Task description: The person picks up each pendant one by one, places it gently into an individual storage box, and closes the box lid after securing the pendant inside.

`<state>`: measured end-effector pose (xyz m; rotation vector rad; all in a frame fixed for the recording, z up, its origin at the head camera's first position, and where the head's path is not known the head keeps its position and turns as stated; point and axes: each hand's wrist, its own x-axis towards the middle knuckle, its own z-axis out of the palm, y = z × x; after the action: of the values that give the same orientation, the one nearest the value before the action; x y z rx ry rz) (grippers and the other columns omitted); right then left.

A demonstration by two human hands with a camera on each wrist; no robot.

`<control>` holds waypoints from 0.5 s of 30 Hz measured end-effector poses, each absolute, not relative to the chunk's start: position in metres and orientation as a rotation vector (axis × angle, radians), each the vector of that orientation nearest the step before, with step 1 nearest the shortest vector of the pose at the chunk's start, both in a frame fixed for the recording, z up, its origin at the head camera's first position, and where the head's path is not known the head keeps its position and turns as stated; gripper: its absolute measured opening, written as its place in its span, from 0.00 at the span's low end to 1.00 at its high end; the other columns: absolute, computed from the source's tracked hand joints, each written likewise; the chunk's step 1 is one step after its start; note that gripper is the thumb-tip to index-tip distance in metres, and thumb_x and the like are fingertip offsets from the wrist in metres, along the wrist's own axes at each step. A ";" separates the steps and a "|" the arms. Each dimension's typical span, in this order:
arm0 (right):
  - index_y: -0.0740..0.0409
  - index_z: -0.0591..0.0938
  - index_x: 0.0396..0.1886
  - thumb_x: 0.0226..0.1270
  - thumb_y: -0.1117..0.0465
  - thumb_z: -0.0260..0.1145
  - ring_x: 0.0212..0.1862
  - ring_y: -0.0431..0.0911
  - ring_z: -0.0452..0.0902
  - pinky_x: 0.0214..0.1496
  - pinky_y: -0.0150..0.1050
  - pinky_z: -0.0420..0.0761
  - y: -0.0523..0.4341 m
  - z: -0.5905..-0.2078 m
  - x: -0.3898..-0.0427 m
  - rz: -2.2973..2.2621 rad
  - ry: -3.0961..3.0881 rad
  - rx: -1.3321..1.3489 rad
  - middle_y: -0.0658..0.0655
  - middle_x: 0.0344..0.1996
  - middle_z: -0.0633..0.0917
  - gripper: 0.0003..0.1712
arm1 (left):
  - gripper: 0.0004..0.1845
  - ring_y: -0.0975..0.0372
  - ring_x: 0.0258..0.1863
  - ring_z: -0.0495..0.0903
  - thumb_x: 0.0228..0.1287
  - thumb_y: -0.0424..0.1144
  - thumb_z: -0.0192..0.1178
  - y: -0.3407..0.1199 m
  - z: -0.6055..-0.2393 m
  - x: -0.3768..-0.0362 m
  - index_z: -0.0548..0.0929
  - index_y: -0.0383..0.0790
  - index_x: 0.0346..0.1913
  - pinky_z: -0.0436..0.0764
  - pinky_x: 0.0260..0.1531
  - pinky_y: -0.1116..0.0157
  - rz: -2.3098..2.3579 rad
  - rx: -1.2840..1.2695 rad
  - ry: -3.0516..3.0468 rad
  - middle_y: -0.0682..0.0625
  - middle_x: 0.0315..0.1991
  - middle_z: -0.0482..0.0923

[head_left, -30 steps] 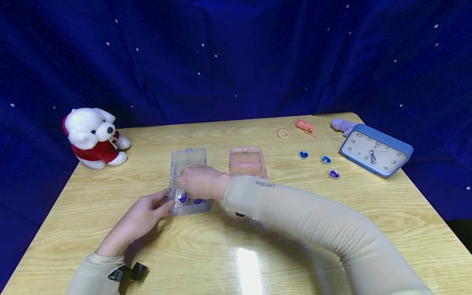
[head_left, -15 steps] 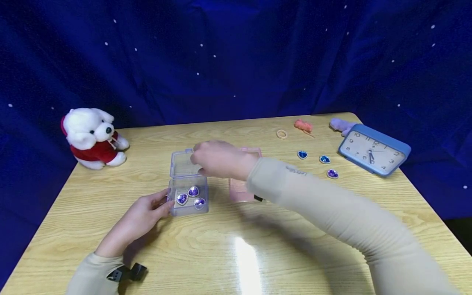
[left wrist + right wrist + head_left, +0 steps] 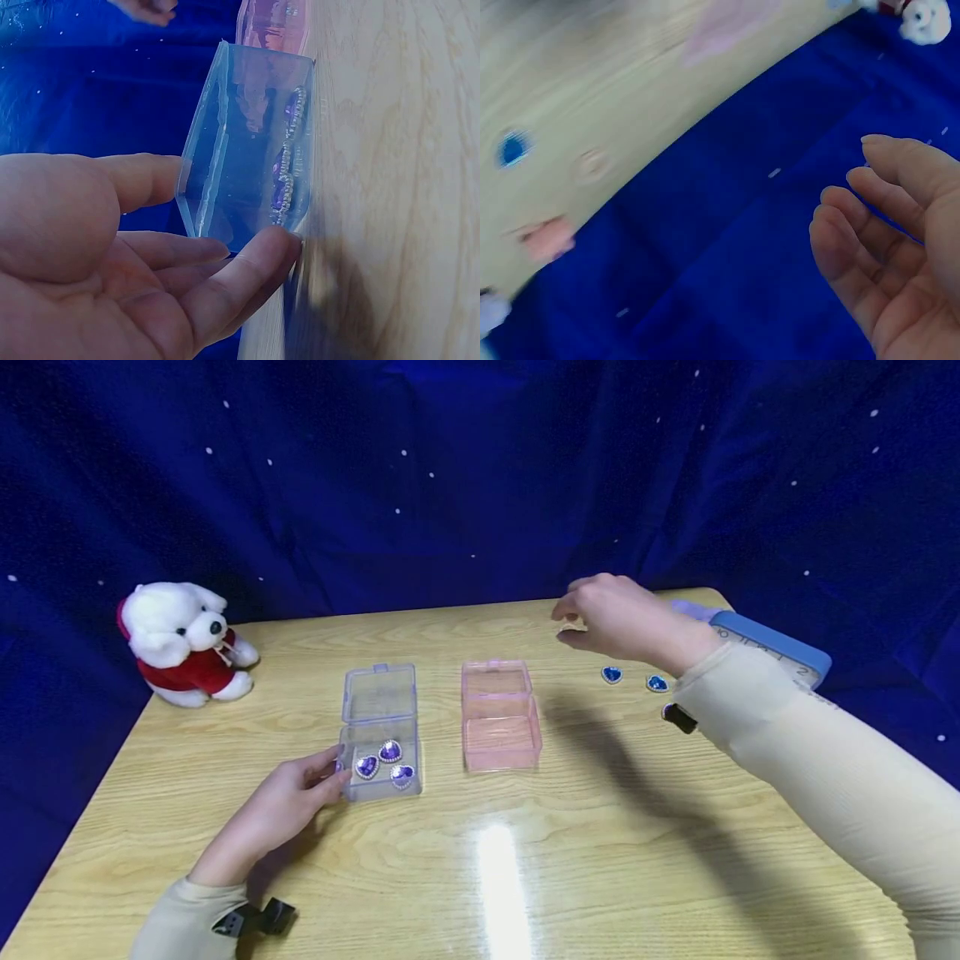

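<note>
Whereas half a second ago over the clear box (image 3: 380, 758), right hand (image 3: 626, 618) now lifted to upper right of the frame, fingers loosely curled, holding nothing, above the blue heart gems (image 3: 612, 674). Left hand (image 3: 288, 802) unchanged at lower left, fingertips touching the box wall. Three purple heart gems (image 3: 386, 761) inside; pink box (image 3: 500, 727) open at centre. Judged: purple set delivered, blue pick-up beginning.

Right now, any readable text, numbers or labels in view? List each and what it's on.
"2": a numeral on the face of the blue clock, near its right edge; the right hand and its sleeve hide most of the dial.
Other clock numerals: partly covered, not readable.
Boxes, gems, plush dog: no text visible.
</note>
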<state>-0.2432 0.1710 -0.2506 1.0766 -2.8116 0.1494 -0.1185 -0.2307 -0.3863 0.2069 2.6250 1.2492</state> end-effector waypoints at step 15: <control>0.59 0.84 0.24 0.58 0.63 0.72 0.22 0.42 0.68 0.29 0.45 0.71 0.295 -0.323 -0.225 0.168 -2.996 0.727 0.47 0.18 0.76 0.07 | 0.32 0.55 0.45 0.84 0.76 0.42 0.54 -0.232 -0.388 -0.118 0.60 0.24 0.72 0.78 0.51 0.53 1.261 0.196 2.607 0.36 0.50 0.83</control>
<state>-0.2253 0.2955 -0.3228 0.7275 -2.9959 0.1676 -0.1183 -0.2317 -0.3877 0.1959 2.6072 1.2605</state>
